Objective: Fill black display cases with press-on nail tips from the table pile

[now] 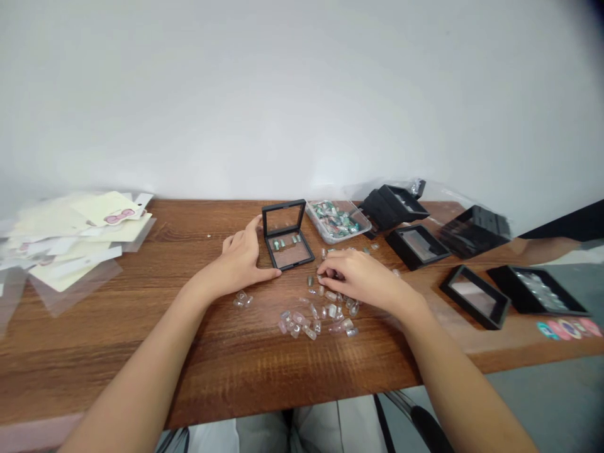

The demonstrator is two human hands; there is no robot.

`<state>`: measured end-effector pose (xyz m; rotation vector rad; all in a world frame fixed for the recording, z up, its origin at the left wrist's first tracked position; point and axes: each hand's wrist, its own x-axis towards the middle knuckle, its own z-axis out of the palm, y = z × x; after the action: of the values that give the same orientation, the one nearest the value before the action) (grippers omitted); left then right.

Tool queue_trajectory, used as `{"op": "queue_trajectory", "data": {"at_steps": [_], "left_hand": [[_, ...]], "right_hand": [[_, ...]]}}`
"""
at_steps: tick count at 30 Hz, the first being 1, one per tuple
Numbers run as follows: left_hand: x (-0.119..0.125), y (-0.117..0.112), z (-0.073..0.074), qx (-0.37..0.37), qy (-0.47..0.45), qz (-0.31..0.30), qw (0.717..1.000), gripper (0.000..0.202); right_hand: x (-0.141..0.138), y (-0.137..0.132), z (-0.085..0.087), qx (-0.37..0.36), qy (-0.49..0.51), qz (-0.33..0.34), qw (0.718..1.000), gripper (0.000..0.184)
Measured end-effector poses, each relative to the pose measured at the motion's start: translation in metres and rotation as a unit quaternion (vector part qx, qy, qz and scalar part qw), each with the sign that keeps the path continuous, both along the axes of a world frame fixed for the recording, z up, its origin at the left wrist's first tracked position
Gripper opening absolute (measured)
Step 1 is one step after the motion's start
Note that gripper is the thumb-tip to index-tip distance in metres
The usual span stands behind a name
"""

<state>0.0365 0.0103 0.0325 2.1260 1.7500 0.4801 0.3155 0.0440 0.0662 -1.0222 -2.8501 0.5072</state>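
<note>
An open black case [289,253] with a clear-windowed lid stands on the wooden table, and a short row of green press-on nails [283,242] lies inside it. My left hand [240,259] grips the case at its left side, thumb on the front corner and fingers by the hinge. To the right of the case, my right hand [352,275] is closed in a pinch just above the table; what sits between its fingertips is too small to make out. Loose clear and pale press-on nails [302,321] are scattered below and around that hand.
A clear plastic tub [336,234] full of green and pink nails stands behind my right hand. Several black cases [418,245] sit to the right, some in plastic wrap. Cards and clear sleeves [80,236] pile up at the left. Another person's arm [542,249] reaches in at right.
</note>
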Motion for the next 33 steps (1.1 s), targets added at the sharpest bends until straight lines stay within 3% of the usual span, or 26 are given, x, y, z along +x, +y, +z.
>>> {"op": "queue_trajectory", "data": {"at_steps": [4,10,21,33], "left_hand": [[0.009,0.0,0.0,0.026,0.009,0.025,0.999,0.123],[0.017,-0.001,-0.003,0.058,0.002,0.02,0.998,0.111],[0.018,-0.016,0.008,-0.016,0.027,-0.073,0.997,0.12],[0.027,-0.023,0.008,-0.015,0.041,-0.094,0.995,0.119]], "right_hand": [[-0.001,0.0,0.003,0.002,0.014,-0.002,1.0,0.009],[-0.001,-0.001,0.007,0.022,0.051,-0.006,0.998,0.008],[-0.006,-0.003,0.0,0.059,0.083,-0.006,0.995,0.011],[-0.02,-0.005,-0.019,0.084,0.069,-0.052,0.993,0.013]]}}
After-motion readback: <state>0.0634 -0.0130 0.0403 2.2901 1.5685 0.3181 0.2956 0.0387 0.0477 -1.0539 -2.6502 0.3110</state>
